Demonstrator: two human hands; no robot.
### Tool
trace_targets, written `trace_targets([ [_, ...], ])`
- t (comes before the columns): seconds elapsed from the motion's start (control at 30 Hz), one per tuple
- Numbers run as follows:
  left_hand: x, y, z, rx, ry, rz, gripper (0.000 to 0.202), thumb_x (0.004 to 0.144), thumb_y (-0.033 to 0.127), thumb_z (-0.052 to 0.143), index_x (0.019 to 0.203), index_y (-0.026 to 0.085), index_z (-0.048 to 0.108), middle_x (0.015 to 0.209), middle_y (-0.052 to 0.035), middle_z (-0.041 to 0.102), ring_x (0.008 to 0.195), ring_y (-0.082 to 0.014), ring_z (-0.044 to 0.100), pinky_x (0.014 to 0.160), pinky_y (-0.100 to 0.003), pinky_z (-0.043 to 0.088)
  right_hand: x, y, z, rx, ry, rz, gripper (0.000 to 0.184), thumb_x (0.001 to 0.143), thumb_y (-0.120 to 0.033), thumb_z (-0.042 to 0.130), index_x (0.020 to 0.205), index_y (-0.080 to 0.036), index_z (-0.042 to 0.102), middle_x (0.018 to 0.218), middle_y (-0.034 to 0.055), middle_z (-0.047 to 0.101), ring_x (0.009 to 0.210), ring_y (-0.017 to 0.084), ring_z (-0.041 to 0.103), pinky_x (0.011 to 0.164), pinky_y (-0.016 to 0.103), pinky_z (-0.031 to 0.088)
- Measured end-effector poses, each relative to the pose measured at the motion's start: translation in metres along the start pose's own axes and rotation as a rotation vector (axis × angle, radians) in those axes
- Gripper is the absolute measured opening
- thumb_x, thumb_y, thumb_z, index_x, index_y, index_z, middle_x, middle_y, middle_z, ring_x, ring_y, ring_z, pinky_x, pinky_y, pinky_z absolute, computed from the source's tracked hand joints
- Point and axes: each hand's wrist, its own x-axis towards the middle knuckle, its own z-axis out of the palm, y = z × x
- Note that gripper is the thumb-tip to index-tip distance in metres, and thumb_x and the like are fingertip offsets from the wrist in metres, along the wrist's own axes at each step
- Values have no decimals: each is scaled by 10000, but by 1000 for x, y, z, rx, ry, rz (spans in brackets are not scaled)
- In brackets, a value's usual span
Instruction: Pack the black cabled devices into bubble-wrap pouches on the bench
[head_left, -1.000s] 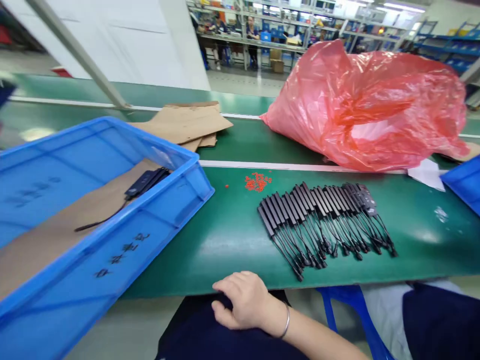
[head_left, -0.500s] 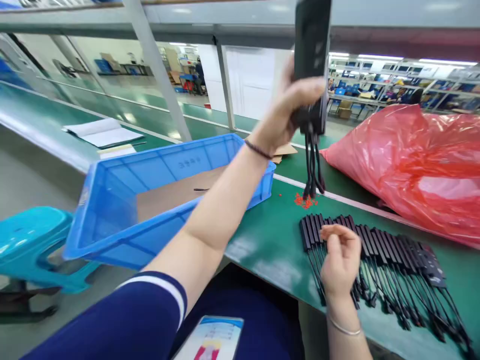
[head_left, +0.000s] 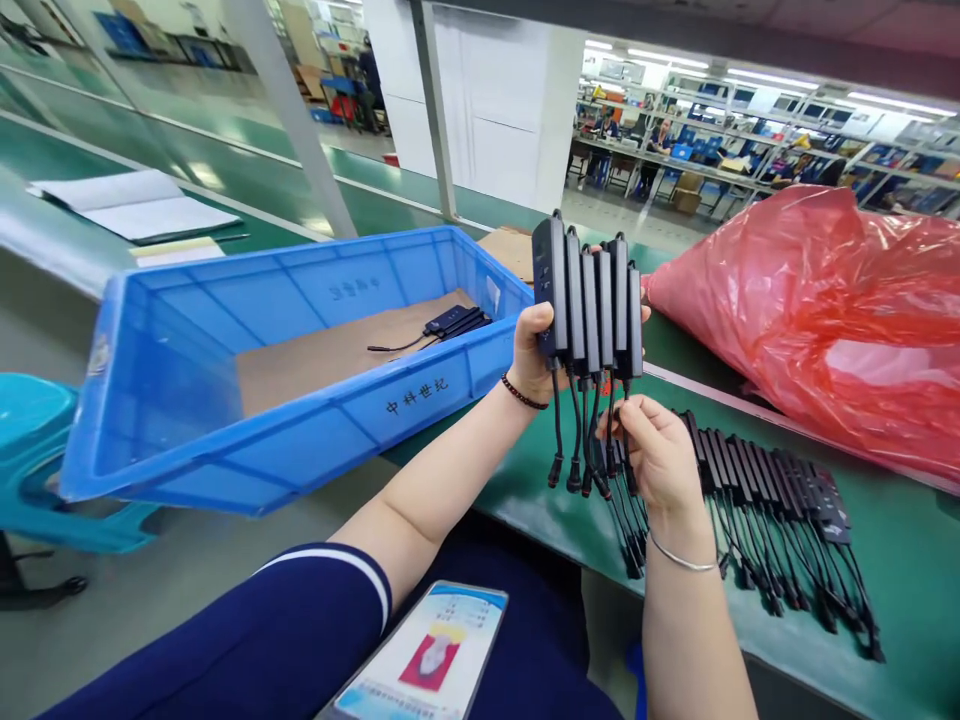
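Units (head_left: 590,310) stand side by side, clamped in left hand (head_left: 528,358); right hand (head_left: 666,460) pinches a cable (head_left: 627,390) just below. Best hold units steady, cables separate.

Your sleeve (head_left: 247,640) is navy with a white stripe. You have black boxes (head_left: 592,310) and cables (head_left: 576,430), a blue bin (head_left: 300,445) left, a pinkish-red bag (head_left: 795,300) right, a green counter (head_left: 911,570).
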Motion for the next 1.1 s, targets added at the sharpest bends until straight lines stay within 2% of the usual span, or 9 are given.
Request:
trace_targets([
  [0.13, -3, 3, -14, 60, -10, 73, 850, 634, 697, 523, 1342, 236, 431, 1344, -93, 526, 1318, -364, 390, 1001, -511, 438, 7, 4, 16, 132, -1, 94, 213, 742, -349, 711, 876, -186, 690, 862, 27, 699, 773, 164, 649, 678, 283, 544],
  [0.23, -6, 0, -22, 79, -22, 89, 867, 616, 661, 565, 1363, 254, 397, 1352, -85, 520, 1315, -360, 397, 1024, -513, 422, 16, 9, 35, 262, 60, 182, 223, 724, -364, 736, 831, -177, 682, 766, 14, 703, 652, 154, 649, 637, 304, 559],
  [0.33, -10, 0, -29, 38, -49, 91, 830, 638, 617, 574, 1356, 237, 406, 1353, -90, 518, 1307, -356, 409, 1011, -507, 437, 24, 18, 54, 387, 122, 219, 243, 714, -334, 740, 896, -187, 675, 809, 0, 716, 636, 152, 655, 654, 317, 565],
  [0.53, -15, 10, -45, -3, 54, 71, 778, 656, 592, 569, 1329, 225, 436, 1367, -88, 508, 1322, -357, 387, 1014, -496, 441, 30, 31, 72, 383, 230, 203, 189, 723, -334, 708, 846, -205, 648, 812, -21, 710, 645, 138, 644, 671, 303, 560],
  [0.67, -19, 14, -52, -46, -48, 121, 789, 631, 568, 591, 1332, 244, 430, 1385, -72, 490, 1330, -359, 375, 999, -492, 454, 27, 32, 73, 331, 139, 166, 85, 702, -265, 663, 757, -203, 642, 749, -28, 685, 641, 146, 639, 674, 316, 561],
  [0.8, -24, 17, -54, -92, -130, 127, 716, 661, 549, 591, 1286, 217, 486, 1360, -80, 512, 1356, -350, 334, 1005, -463, 455, 24, 32, 71, 150, 42, 158, 164, 747, -332, 675, 830, -192, 676, 767, 5, 693, 702, 174, 656, 705, 337, 553],
  [0.9, -27, 18, -55, -117, -128, 130, 720, 659, 577, 579, 1282, 229, 485, 1363, -75, 509, 1352, -361, 337, 968, -469, 480, 22, 34, 69, 41, -29, 176, 162, 739, -338, 708, 744, -182, 668, 673, 6, 674, 655, 165, 646, 684, 317, 540],
  [1.0, -29, 21, -57, -115, -93, 129, 757, 651, 590, 560, 1307, 228, 451, 1376, -78, 494, 1344, -361, 350, 959, -486, 479, 20, 37, 72, 63, -177, 226, 169, 723, -335, 698, 772, -175, 675, 733, 29, 692, 686, 184, 659, 679, 325, 545],
  [1.1, -30, 22, -57, -102, -82, 120, 782, 627, 553, 597, 1315, 220, 436, 1370, -89, 499, 1323, -364, 382, 979, -488, 461, 20, 41, 78, 91, -119, 198, 176, 744, -347, 681, 828, -192, 668, 768, 22, 695, 686, 179, 656, 667, 328, 552],
])
